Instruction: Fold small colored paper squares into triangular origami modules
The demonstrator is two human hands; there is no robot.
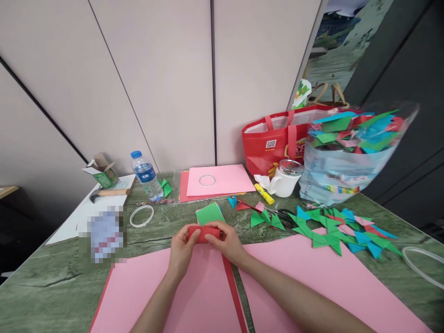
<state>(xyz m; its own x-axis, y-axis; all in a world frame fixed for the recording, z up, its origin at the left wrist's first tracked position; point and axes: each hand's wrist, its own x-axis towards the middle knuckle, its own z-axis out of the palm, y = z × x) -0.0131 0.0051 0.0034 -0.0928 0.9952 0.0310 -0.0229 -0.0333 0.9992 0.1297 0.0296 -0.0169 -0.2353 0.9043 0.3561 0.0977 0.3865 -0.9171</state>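
A small piece of red paper, folded into a narrow strip, is held up between both hands over the near pink sheets. My left hand pinches its left end, thumb on the front face. At the other end, my right hand grips it the same way, the thumb resting near the middle. Most of the fingers are hidden behind the paper. Just beyond the hands lies a small stack of square paper with a green sheet on top. Large pink sheets with red edges showing lie under my forearms.
Folded paper pieces, scissors and a glue stick lie to the right. Behind them stand a white mug, a red bag and a plastic bag of folded pieces. A water bottle and hammer are left.
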